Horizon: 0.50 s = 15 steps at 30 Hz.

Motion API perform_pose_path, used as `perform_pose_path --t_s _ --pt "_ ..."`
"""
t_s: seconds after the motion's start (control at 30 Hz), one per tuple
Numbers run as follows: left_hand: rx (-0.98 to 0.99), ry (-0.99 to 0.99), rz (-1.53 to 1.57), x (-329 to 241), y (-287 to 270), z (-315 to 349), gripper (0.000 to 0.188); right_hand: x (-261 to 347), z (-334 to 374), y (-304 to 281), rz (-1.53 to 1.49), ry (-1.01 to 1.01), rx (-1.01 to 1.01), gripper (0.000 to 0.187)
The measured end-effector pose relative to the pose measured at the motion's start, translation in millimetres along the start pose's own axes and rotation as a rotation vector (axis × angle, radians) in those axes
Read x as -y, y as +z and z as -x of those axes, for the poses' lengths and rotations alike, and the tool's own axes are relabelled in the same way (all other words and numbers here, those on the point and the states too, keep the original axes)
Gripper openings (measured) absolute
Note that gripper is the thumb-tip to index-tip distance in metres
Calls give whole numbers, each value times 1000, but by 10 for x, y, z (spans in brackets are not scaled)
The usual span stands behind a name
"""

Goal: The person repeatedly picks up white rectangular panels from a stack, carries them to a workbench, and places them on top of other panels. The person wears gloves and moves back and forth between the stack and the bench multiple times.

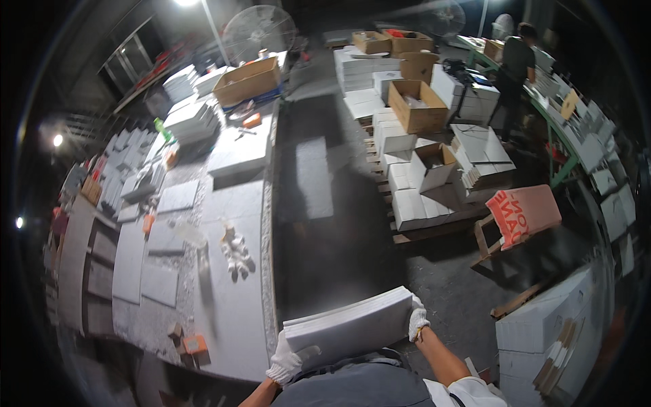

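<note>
Both hands full: my left hand (285,361), gloved in white, grasps the near left end of a stack of slabs (356,329); my right hand (419,321), gloved too, clasps the right end. Slabs held up just in front of my body, long edge across, right end farther from me; several thin layers visible along the top. Left: table (234,325), with a lumpy white bundle (236,252) on it, a clear bottle (203,259) near that, and an orange block (194,344) at the close edge. Right: a stool (483,237) draped with red cloth (525,211), white cartons (413,209) on a pallet beyond. Farther off, a person (519,64) stands by a green bench (563,136).
</note>
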State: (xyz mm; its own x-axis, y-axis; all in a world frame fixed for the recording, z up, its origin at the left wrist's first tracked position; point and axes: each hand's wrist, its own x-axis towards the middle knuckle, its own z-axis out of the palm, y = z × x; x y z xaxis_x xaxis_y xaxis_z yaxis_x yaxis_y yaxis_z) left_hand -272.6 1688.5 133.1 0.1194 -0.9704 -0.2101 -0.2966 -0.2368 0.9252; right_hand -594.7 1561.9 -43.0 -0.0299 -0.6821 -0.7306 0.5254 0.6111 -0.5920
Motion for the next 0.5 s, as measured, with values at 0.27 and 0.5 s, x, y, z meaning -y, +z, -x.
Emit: perform_pose_path --t_s 0.27,0.5 --pt "-73 -150 107 269 -148 -1059 67 235 -658 310 -69 60 -79 35" --pt "120 -50 163 132 -600 -2166 70 371 -1551 635 -94 -71 59 55"
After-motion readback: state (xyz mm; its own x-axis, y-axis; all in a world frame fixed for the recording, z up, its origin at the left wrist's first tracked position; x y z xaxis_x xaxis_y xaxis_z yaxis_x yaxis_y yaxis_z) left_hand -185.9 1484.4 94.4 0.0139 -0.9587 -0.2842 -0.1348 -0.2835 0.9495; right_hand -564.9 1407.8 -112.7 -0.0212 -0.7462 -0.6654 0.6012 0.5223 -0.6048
